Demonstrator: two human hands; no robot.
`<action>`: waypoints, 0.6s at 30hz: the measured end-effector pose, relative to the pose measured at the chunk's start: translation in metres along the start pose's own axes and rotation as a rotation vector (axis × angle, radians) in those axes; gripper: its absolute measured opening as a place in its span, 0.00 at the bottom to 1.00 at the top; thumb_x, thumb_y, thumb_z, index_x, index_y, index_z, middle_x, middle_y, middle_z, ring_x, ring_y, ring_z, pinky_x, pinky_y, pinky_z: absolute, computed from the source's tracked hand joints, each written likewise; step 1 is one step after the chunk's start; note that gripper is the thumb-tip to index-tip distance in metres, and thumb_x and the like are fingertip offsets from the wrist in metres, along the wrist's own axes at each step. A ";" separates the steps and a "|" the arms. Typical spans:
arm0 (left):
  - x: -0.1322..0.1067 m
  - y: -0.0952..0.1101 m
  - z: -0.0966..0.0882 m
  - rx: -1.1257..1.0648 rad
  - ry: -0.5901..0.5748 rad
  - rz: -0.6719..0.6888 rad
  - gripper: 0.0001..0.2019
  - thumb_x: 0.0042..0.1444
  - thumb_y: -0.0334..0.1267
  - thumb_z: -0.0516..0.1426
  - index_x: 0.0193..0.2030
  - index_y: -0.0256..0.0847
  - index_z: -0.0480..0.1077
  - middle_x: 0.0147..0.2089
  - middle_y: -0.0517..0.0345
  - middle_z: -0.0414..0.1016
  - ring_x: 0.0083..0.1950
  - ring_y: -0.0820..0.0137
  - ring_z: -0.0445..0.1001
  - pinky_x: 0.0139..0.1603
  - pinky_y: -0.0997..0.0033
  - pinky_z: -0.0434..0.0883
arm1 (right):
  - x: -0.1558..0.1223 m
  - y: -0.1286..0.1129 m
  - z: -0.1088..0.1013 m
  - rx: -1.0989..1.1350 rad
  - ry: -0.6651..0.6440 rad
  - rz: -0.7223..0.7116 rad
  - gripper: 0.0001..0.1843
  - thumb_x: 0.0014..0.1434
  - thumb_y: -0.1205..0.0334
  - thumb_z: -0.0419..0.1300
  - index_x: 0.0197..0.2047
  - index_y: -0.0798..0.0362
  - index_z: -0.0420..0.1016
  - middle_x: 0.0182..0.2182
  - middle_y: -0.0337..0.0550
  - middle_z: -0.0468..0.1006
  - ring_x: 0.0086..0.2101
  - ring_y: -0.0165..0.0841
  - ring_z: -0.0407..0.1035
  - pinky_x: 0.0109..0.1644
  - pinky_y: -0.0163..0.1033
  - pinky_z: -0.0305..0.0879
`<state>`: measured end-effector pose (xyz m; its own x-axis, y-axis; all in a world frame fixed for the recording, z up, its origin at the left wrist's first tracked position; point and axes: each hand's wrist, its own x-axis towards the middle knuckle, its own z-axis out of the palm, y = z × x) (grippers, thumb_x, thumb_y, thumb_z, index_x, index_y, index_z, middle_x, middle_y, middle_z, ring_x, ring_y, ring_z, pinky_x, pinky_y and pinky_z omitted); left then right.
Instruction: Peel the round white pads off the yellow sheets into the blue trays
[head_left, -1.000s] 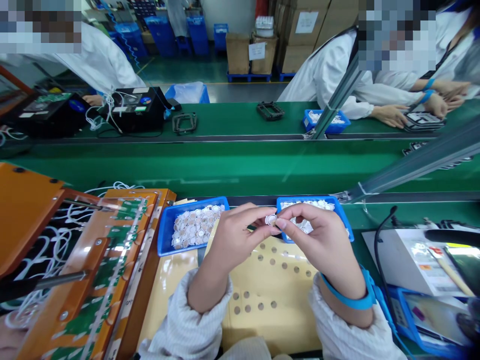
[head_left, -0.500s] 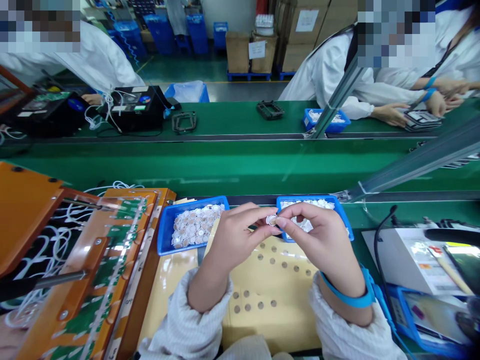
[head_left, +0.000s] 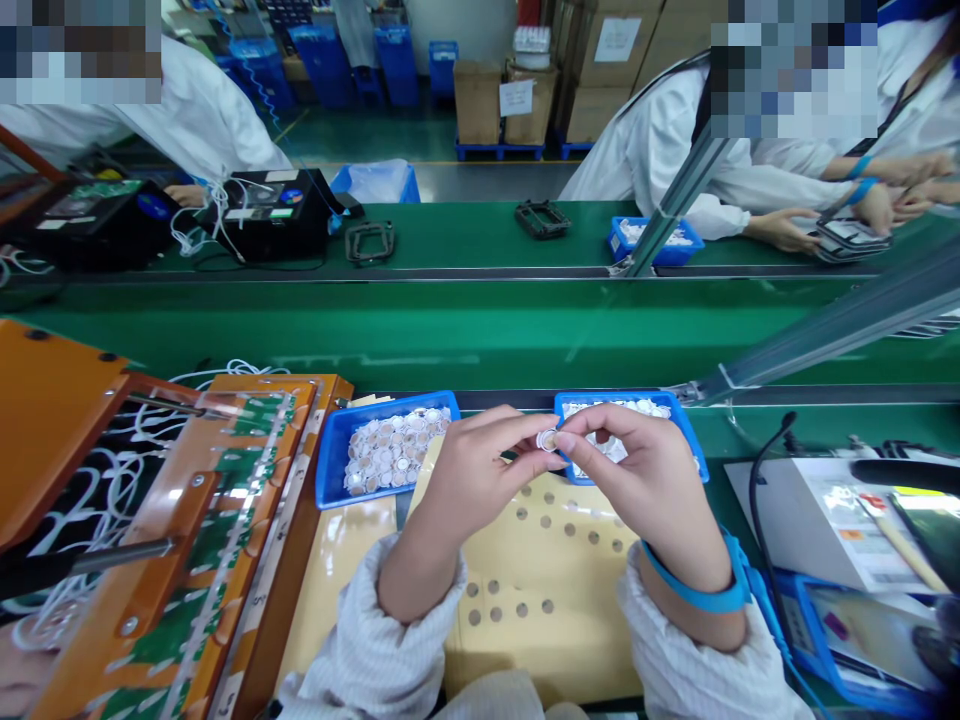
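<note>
Between the fingertips of both hands is a small round white-rimmed disc [head_left: 547, 440]. My left hand [head_left: 484, 465] pinches it from the left. My right hand [head_left: 626, 455], with a blue band at the wrist, has thumb and forefinger closed on its right side; whether they hold a separate thin piece against it I cannot make out. Below the hands lies a yellow sheet [head_left: 555, 660] with several small grey-brown round dots [head_left: 547, 606] in groups. Behind my left hand stands a blue bin [head_left: 327, 470] full of similar discs. Another blue bin [head_left: 694, 440] of white parts is partly hidden by my right hand.
An orange fixture [head_left: 255, 560] with green circuit boards fills the left side. At the right are a white box [head_left: 810, 520], a black cable and a blue tray [head_left: 810, 630]. A slanted metal post [head_left: 832, 320] crosses the right. Co-workers in white sit across the green bench.
Both hands keep their pinch on the disc, which seems turned very slightly. The whole view has shifted a few pixels.
</note>
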<state>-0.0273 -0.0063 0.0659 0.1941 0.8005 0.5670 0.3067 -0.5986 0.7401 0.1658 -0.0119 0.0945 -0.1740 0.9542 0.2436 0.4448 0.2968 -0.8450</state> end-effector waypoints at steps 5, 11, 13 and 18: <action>0.000 0.000 0.000 0.006 -0.008 -0.016 0.09 0.63 0.41 0.69 0.49 0.43 0.83 0.34 0.59 0.83 0.32 0.71 0.80 0.33 0.75 0.74 | 0.000 0.000 0.001 -0.006 -0.001 0.003 0.07 0.67 0.58 0.68 0.36 0.46 0.83 0.31 0.35 0.85 0.33 0.34 0.78 0.38 0.39 0.68; -0.001 0.000 0.001 0.006 -0.008 -0.025 0.09 0.63 0.40 0.70 0.49 0.43 0.83 0.34 0.60 0.83 0.32 0.71 0.80 0.33 0.75 0.74 | 0.000 0.001 0.000 -0.021 -0.006 0.003 0.07 0.67 0.57 0.68 0.36 0.46 0.83 0.31 0.36 0.85 0.33 0.35 0.78 0.38 0.39 0.69; -0.001 0.000 0.002 0.006 -0.009 -0.021 0.09 0.62 0.38 0.70 0.49 0.43 0.83 0.34 0.60 0.83 0.32 0.72 0.80 0.33 0.75 0.74 | 0.000 0.002 0.001 -0.023 -0.007 -0.001 0.07 0.67 0.58 0.68 0.36 0.46 0.83 0.31 0.36 0.85 0.33 0.35 0.78 0.38 0.39 0.68; -0.001 0.000 0.002 0.007 -0.009 -0.019 0.10 0.61 0.37 0.71 0.49 0.42 0.83 0.34 0.60 0.82 0.33 0.72 0.80 0.34 0.77 0.73 | 0.001 0.003 0.001 -0.029 -0.012 0.003 0.07 0.67 0.58 0.68 0.35 0.46 0.83 0.31 0.35 0.85 0.33 0.34 0.77 0.38 0.38 0.68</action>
<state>-0.0260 -0.0073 0.0642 0.1961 0.8122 0.5495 0.3171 -0.5828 0.7482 0.1661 -0.0104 0.0917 -0.1830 0.9547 0.2347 0.4704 0.2947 -0.8318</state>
